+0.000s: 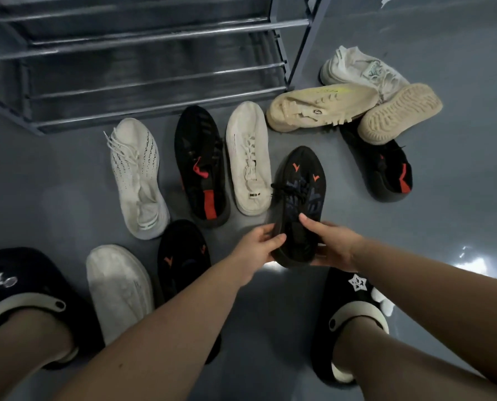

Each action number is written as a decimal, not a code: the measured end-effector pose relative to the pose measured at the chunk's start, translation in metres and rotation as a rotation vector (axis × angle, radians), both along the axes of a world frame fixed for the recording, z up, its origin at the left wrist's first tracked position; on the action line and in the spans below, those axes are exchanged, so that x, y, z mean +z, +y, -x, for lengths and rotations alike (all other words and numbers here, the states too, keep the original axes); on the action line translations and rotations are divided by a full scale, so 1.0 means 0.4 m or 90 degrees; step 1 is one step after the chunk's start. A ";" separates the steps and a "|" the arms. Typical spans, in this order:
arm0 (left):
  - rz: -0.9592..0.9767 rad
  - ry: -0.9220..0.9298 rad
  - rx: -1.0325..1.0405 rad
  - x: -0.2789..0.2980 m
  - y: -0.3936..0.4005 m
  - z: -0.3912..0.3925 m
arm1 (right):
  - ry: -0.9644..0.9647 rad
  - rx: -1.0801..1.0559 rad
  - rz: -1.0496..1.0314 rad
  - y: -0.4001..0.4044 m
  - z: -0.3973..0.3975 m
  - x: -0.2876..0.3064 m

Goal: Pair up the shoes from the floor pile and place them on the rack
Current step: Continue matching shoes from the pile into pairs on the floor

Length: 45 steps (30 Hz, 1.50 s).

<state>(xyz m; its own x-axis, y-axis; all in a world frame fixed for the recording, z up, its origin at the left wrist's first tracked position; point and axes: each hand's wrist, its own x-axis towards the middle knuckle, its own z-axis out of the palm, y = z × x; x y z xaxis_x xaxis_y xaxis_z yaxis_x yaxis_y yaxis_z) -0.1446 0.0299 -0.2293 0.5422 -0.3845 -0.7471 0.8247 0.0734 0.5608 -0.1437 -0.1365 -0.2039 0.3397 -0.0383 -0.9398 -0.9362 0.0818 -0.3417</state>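
A: Our grey metal shoe rack (154, 53) shows no shoes on its visible bars, and the pile on the grey floor (444, 227) is unsorted.

B: We grip one black knit sneaker with orange chevrons (299, 192) above the floor, left hand (258, 247) and right hand (332, 244) curled around its heel. Its mate, the black chevron sneaker (183, 256), lies near our left arm.

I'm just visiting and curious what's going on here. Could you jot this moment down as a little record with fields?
held shoe: black shoe with orange chevrons, gripped at its heel end
left hand: holds the heel's left side
right hand: holds the heel's right side
likely mate: black chevron shoe on the floor, beside the left forearm
rack: metal shoe rack, no shoes visible on it
floor pile: white, cream and black-and-red shoes, unpaired
task stage: pairing just begun
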 end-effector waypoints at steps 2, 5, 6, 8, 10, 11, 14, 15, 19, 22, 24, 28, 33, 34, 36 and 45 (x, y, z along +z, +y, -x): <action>-0.002 0.022 -0.002 -0.004 0.002 0.026 | 0.010 0.020 0.009 0.004 0.022 -0.003; -0.004 0.033 0.003 -0.001 0.003 0.059 | -0.002 0.025 0.023 0.014 0.045 0.002; -0.002 0.033 0.006 0.005 0.004 0.064 | -0.009 0.022 0.031 0.018 0.050 0.010; 0.012 0.026 0.012 0.027 0.007 0.070 | -0.021 0.026 0.036 0.024 0.054 0.040; 0.031 0.010 0.014 0.055 0.014 0.070 | -0.033 0.049 0.041 0.025 0.051 0.086; 0.041 -0.001 0.013 0.072 0.019 0.072 | -0.037 0.064 0.048 0.025 0.048 0.112; 0.064 -0.020 0.027 0.127 0.031 0.085 | -0.035 0.144 0.075 0.027 0.038 0.199; 0.071 -0.022 0.039 0.148 0.037 0.092 | -0.032 0.179 0.079 0.031 0.035 0.230; 0.104 -0.034 0.089 0.226 0.086 0.133 | -0.051 0.283 0.071 0.073 0.032 0.332; 0.101 -0.040 0.116 0.260 0.144 0.172 | -0.077 0.311 0.078 0.127 0.057 0.360; 0.095 -0.036 0.134 0.270 0.184 0.196 | -0.089 0.311 0.088 0.170 0.077 0.359; 0.080 0.009 0.185 0.293 0.249 0.238 | -0.118 0.189 -0.020 0.255 0.139 0.331; 0.031 0.028 0.199 0.274 0.295 0.285 | -0.144 0.016 -0.091 0.328 0.243 0.254; 0.022 0.031 0.194 0.266 0.297 0.296 | -0.146 -0.019 -0.092 0.335 0.263 0.234; 0.000 0.034 0.180 0.246 0.294 0.319 | -0.143 -0.067 -0.098 0.339 0.302 0.201; -0.128 0.091 0.070 0.155 0.311 0.369 | -0.143 -0.081 -0.068 0.301 0.362 0.103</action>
